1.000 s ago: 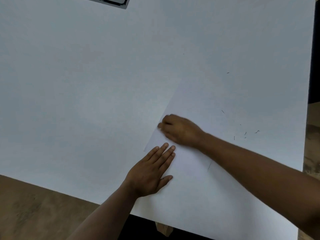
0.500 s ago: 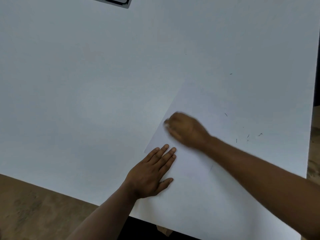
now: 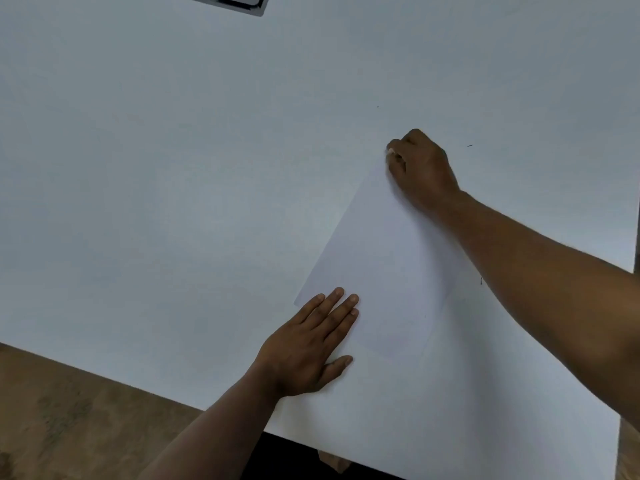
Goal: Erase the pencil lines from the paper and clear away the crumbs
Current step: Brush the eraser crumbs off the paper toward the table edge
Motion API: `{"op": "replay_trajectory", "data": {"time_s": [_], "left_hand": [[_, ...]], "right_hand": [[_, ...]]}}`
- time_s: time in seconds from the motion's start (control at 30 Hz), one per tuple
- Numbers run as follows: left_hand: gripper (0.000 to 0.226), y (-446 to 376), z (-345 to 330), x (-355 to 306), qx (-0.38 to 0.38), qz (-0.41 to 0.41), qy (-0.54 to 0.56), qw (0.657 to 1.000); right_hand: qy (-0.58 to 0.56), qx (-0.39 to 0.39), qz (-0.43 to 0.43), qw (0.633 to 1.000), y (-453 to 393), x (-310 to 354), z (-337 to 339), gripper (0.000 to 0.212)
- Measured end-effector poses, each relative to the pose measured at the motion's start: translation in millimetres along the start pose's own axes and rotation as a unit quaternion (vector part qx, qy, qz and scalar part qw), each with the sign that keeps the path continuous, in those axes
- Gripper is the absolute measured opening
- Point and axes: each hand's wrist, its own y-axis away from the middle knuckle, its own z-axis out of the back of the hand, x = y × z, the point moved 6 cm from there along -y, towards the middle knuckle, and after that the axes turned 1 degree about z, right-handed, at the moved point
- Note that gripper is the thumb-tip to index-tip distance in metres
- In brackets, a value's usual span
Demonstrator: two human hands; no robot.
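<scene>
The left hand (image 3: 308,344) lies flat, pinning the paper (image 3: 381,271); the right hand (image 3: 420,164), curled round a small white eraser (image 3: 390,151), works its far corner — hard rubbing there could crumple that unpinned corner.

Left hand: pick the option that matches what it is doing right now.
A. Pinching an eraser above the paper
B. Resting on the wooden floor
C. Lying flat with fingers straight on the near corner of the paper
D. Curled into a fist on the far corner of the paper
C. The left hand lies flat, fingers straight, on the near corner of the paper, while the right hand works at the far corner.
</scene>
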Motion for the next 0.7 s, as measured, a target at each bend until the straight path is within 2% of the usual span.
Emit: {"op": "replay_trajectory", "data": {"time_s": [0.07,0.13,0.27,0.33,0.47,0.57,0.63,0.7], "left_hand": [[0.07,1,0,0,-0.001,0.0,0.005,1.0],[0.07,0,1,0,-0.007,-0.001,0.007,1.0],[0.069,0,0,-1,-0.015,0.001,0.012,1.0],[0.07,1,0,-2,-0.013,0.0,0.015,1.0],[0.069,-1,0,-1,-0.006,0.003,0.011,1.0],[0.07,0,-1,-1,0.006,0.001,0.011,1.0],[0.07,0,-1,0,0.009,0.0,0.01,1.0],[0.07,1,-2,-1,0.013,-0.001,0.008,1.0]], "right_hand": [[-0.02,-0.019,0.019,0.999,12,16,-1,0.02],[-0.034,0.0,0.072,0.997,45,46,-10,0.021],[-0.079,0.114,0.162,0.977,128,102,-26,0.019],[-0.05,0.142,0.166,0.975,136,101,-28,0.02],[0.049,0.083,0.036,0.995,94,33,-18,0.029],[0.03,-0.026,-0.061,0.997,76,-8,11,0.021],[0.035,-0.047,-0.11,0.992,75,-16,20,0.017],[0.011,-0.065,-0.122,0.99,84,-1,24,0.019]]}}
